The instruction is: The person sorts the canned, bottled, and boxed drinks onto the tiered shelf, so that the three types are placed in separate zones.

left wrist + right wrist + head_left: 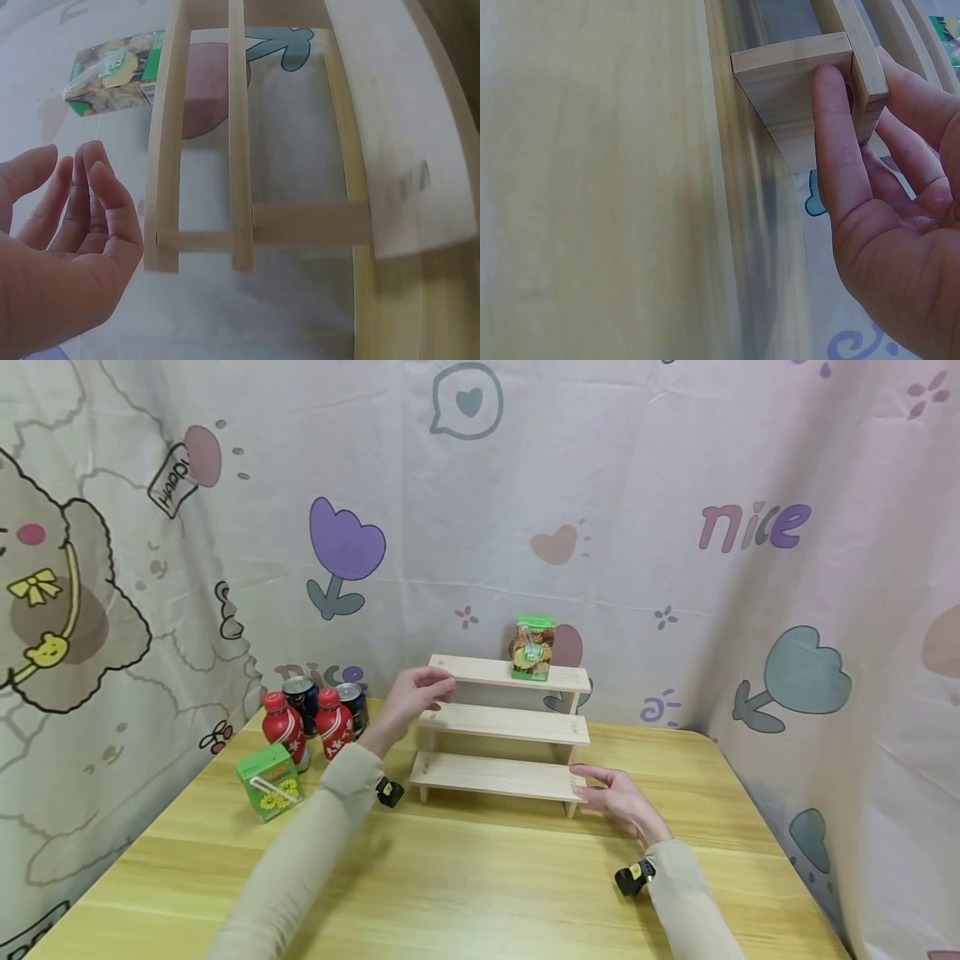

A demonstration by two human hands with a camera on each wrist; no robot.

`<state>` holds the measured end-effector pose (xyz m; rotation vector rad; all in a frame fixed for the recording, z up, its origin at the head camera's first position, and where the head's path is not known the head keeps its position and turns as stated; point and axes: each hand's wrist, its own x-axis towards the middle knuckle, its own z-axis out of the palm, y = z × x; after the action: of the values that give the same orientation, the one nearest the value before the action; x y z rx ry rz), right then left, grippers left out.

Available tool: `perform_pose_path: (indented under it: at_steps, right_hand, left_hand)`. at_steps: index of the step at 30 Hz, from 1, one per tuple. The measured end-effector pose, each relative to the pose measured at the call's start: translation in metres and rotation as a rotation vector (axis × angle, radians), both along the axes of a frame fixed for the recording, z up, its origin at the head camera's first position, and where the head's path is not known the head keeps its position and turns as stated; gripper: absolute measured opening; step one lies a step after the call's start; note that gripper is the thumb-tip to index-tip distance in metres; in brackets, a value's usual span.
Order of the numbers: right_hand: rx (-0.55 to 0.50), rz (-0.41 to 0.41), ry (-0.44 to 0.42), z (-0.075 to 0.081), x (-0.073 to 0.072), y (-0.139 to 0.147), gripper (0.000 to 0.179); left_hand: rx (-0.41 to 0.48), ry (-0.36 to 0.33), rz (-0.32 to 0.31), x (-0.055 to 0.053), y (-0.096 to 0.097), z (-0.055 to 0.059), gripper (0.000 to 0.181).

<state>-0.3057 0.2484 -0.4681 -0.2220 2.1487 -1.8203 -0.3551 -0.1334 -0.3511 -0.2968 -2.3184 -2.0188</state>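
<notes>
A three-tier wooden display rack (495,774) stands on the table, with a green and brown drink carton (533,647) upright toward the right of its top tier. My left hand (411,697) is raised beside the left end of that top tier, fingers loosely bent. Nothing is between them in the left wrist view. At the rack's lower right corner, my right hand (621,803) pinches the end of the bottom tier. In the right wrist view the thumb (836,112) lies against the supporting board under the tier, and a finger sits over its upper side.
On the table's left stand two red bottles (284,727), two dark cans (302,697) behind them, and a green drink carton with yellow flowers and a straw (270,782). A patterned curtain (480,510) encloses the table's back and sides.
</notes>
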Motion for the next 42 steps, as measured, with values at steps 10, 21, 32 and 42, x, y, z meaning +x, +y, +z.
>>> perform_pose_path:
  at_steps: [10, 21, 32, 42]
  right_hand:
    - [-0.012, 0.002, -0.008, 0.0, -0.001, 0.001, 0.056]
    - [-0.03, -0.004, 0.001, -0.001, 0.0, 0.001, 0.056]
    - [-0.023, 0.006, -0.004, -0.001, -0.001, 0.002, 0.057]
    - [-0.037, 0.001, -0.016, -0.002, -0.002, 0.002, 0.059]
  left_hand:
    - [-0.033, -0.012, -0.036, 0.019, -0.022, 0.001, 0.03]
    - [-0.119, -0.024, -0.015, 0.04, -0.055, -0.009, 0.035]
    - [-0.123, -0.026, 0.025, 0.061, -0.093, -0.022, 0.041]
    - [-0.072, -0.049, 0.034, 0.081, -0.127, -0.025, 0.041]
